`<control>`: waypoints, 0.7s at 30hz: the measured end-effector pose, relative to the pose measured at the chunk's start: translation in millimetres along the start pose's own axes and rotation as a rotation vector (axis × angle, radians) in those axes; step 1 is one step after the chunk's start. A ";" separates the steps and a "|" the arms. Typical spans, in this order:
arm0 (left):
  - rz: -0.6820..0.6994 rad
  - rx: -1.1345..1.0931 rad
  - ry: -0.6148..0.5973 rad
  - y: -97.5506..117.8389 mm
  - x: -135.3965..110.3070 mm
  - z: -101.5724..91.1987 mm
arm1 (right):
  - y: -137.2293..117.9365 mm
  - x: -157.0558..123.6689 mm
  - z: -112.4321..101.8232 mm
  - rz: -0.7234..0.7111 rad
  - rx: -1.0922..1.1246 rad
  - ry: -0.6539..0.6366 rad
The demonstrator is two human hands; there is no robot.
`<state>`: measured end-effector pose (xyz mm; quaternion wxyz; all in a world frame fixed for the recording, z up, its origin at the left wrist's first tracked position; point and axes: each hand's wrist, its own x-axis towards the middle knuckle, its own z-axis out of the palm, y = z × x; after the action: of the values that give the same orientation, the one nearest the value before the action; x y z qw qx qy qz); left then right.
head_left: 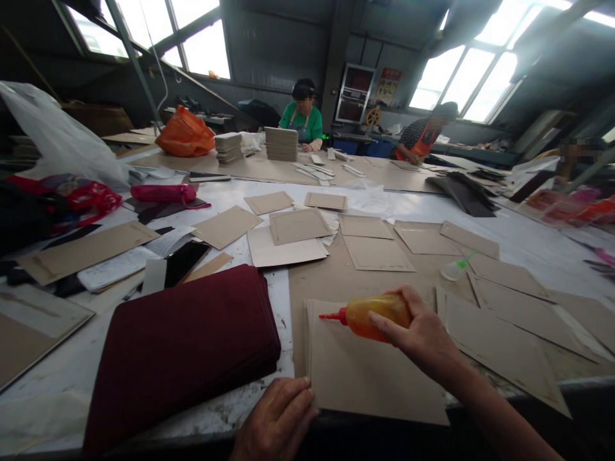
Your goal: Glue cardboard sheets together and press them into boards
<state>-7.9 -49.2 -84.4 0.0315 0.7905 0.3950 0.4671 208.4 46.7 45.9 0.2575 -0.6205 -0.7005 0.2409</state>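
Note:
My right hand [418, 326] is closed round a squeeze bottle [372, 315] of amber liquid, probably glue. Its red nozzle points left, just over the far-left part of a stack of tan cardboard sheets [365, 384]. My left hand [278, 416] lies at the near-left corner of that stack, fingers stretched out and touching its edge; no object shows in it. Left of the stack is a folded pile of dark maroon material [182, 352]. A small clear bottle with a green tip [454, 269] lies on the boards at the right.
Loose cardboard pieces [504, 339] spread across the right, others [300, 225] beyond the stack. A pink pouch [166, 193], an orange bag [185, 133] and a phone [187, 261] lie to the left. Two people [303, 121] work across the table.

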 end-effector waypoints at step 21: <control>-0.011 -0.016 0.021 3.9 1.5 -1.7 | -10.2 5.9 3.7 -0.026 -0.089 0.066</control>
<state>-6.5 -51.5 -80.7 0.0362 0.7831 0.3958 0.4783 197.8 51.3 50.1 0.2558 -0.6298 -0.7096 0.1856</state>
